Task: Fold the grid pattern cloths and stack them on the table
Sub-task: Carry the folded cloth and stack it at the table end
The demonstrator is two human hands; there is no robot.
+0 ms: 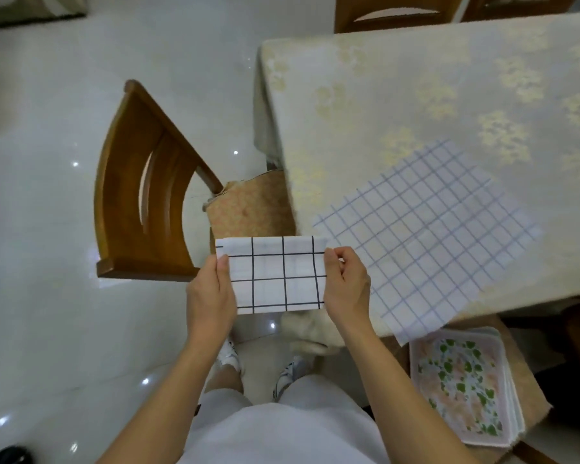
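A white cloth with a bold black grid (275, 274), folded into a small rectangle, hangs in the air in front of me, left of the table's corner. My left hand (211, 293) pinches its left edge and my right hand (345, 283) pinches its right edge. A second, larger white cloth with a fine blue grid (429, 236) lies spread flat on the table (399, 88), one corner hanging over the near edge.
A wooden chair (138, 195) stands on the pale tiled floor to the left, its seat tucked under the table. A stack of floral-print cloths (462, 386) rests on another seat at the lower right. More chairs stand behind the table.
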